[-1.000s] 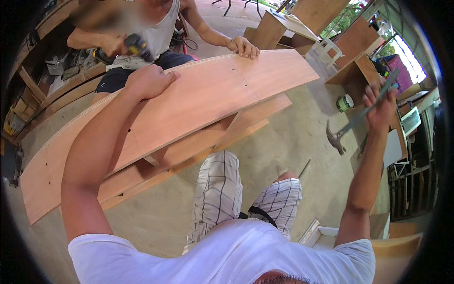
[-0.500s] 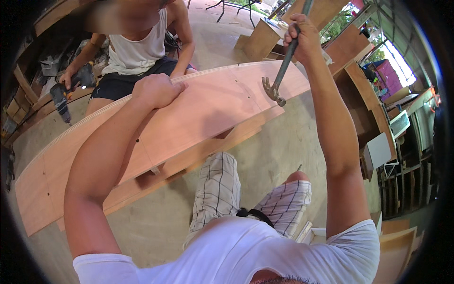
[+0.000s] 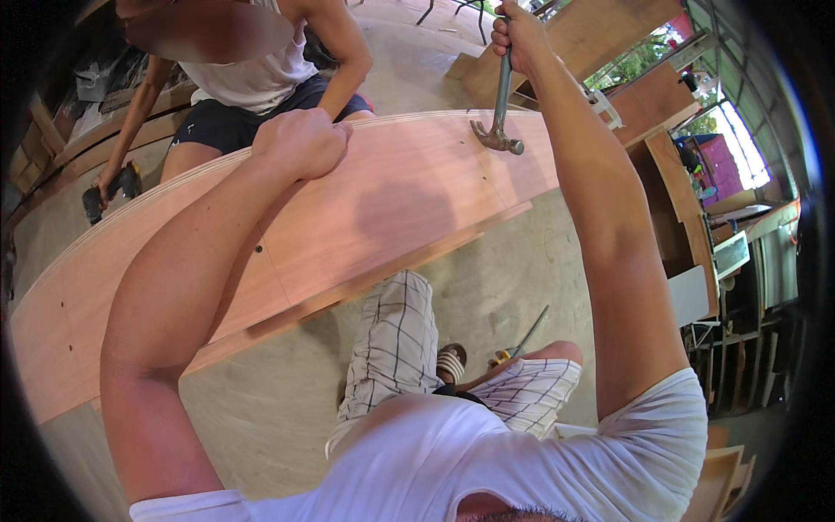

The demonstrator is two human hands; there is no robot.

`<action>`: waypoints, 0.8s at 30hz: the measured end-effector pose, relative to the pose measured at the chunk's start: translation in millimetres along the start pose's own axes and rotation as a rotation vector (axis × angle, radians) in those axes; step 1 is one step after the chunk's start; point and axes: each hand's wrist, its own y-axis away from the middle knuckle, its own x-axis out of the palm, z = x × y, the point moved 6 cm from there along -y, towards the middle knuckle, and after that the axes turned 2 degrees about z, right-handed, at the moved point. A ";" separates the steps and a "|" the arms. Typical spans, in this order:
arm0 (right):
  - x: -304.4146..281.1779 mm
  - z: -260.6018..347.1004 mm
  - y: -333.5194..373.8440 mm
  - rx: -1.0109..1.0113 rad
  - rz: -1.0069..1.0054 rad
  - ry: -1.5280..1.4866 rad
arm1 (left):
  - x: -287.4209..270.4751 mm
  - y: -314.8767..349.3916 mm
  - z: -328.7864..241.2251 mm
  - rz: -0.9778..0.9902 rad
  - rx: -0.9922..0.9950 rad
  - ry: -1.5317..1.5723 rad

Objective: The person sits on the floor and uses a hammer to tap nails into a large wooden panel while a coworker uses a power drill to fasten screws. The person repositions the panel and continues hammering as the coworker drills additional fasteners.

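Observation:
A long, curved plywood panel [image 3: 409, 187] lies across in front of me, with a few small dark holes in its pinkish face. My left hand [image 3: 302, 143] is closed over its far edge, thumb side toward the middle; the fingertips are hidden. High at the right, my right hand [image 3: 520, 39] grips the handle of a claw hammer [image 3: 502, 91]. The hammer hangs head down over the panel's right end; whether the head touches the wood I cannot tell.
Across the panel a person [image 3: 252, 87] leans in, one hand holding a power drill [image 3: 113, 191] low at the left. A long thin tool [image 3: 532, 331] lies by my sandalled foot [image 3: 451, 363]. Wooden cabinets [image 3: 665, 200] stand at the right.
My right hand has risen and shifted left with the hammer, whose head is higher. The person opposite has lowered the drill toward the floor. My left hand stays on the panel's edge.

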 end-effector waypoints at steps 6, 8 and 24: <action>13.5 -0.5 -19.6 0.022 -0.004 0.059 | 2.3 9.6 -4.8 -0.070 0.023 0.014; 18.6 -3.4 -19.4 0.046 -0.005 0.080 | 4.1 7.8 -8.8 -0.056 0.066 -0.050; -2.3 -14.1 -40.0 -0.015 -0.032 0.038 | 11.9 0.3 -9.3 -0.013 0.061 -0.074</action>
